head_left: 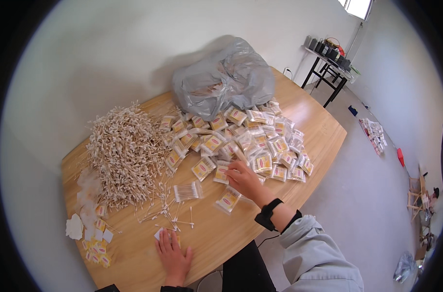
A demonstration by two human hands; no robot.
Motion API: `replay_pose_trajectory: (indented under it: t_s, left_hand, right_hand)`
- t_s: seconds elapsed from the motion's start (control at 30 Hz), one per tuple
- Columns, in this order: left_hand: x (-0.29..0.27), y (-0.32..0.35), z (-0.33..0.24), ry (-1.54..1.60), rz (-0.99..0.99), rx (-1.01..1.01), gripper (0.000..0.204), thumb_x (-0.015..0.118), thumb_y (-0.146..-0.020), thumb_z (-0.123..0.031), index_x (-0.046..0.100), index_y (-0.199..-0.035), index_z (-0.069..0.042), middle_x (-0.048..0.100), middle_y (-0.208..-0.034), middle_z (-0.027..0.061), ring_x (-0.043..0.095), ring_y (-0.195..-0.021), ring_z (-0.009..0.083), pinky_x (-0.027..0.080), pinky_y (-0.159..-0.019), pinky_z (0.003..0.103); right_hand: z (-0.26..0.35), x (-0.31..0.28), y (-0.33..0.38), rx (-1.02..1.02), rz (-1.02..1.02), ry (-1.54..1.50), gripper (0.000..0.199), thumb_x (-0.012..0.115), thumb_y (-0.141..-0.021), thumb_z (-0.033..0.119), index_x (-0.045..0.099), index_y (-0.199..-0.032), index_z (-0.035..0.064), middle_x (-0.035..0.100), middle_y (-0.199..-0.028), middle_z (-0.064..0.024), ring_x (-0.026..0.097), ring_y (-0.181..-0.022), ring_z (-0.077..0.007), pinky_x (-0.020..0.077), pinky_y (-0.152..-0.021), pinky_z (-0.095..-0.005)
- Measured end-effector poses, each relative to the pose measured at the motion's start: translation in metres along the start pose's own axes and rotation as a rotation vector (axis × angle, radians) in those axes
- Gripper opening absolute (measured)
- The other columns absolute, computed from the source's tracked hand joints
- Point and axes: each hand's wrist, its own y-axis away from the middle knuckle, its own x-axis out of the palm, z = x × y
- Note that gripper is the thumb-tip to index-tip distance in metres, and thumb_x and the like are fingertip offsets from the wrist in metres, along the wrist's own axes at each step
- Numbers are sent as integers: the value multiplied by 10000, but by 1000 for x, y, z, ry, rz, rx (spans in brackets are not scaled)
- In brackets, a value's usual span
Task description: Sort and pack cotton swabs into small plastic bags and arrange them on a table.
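Note:
My left hand lies flat near the table's front edge, fingers stretched out over a small white card. A bit of yellow shows beside its fingers. Further right, my right hand reaches to the near side of the packet pile, its bent fingers closed at the edge of a clear packet of cotton swabs with a yellow card. Another such packet lies just nearer. Between the hands rests a packet with its swabs facing up. Loose cotton swabs are scattered beyond my left hand.
A tall heap of loose cotton swabs covers the table's left. Filled packets are piled at the centre right, with a grey plastic bag behind. Yellow and white cards lie at the left edge. A small side table stands beyond.

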Motion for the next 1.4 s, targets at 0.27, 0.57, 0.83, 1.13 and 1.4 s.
replay_pose_trajectory:
  t_s: [0.27, 0.57, 0.83, 1.13, 1.4]
  left_hand:
    - [-2, -3, 0, -9, 12, -3, 760, 647, -782, -333, 362, -1405, -3, 286, -1501, 232, 226, -1418, 383, 160, -1150, 546]
    - [3, -5, 1, -24, 12, 13, 759, 668, -772, -345, 394, -1386, 6, 303, -1490, 242, 233, -1415, 394, 169, -1149, 554]
    - [-5, -5, -4, -42, 35, -3, 751, 635, -777, -309, 367, -1399, 17, 290, -1493, 255, 237, -1404, 421, 173, -1139, 564]
    - [-2, -5, -6, -41, 28, 15, 755, 589, -797, -332, 339, -1424, 7, 282, -1501, 255, 233, -1409, 423, 165, -1141, 567]
    - [3, -1, 1, -65, 15, 17, 754, 584, -798, -327, 336, -1427, 9, 273, -1507, 250, 214, -1422, 411, 165, -1143, 561]
  right_hand:
    - [-34, -29, 38, 625, -393, 563, 983, 877, -591, 319, 391, -1442, 236, 321, -1379, -172, 270, -1351, -398, 196, -1079, -602]
    - [-99, -42, 18, 809, -416, 564, 794, 777, -705, 467, 454, -1401, 262, 324, -1389, -199, 293, -1329, -397, 280, -1023, -555]
    - [-154, -48, -12, 853, -393, 499, 804, 777, -684, 536, 459, -1384, 301, 387, -1353, -173, 311, -1322, -390, 339, -947, -643]
    - [-209, -84, -47, 1037, -256, 177, 976, 878, -578, 389, 419, -1425, 232, 389, -1332, -249, 363, -1261, -427, 372, -1043, -459]
    - [-139, -78, 23, 854, -328, 216, 872, 832, -647, 304, 435, -1374, 32, 448, -1243, -274, 399, -1169, -406, 376, -988, -433]
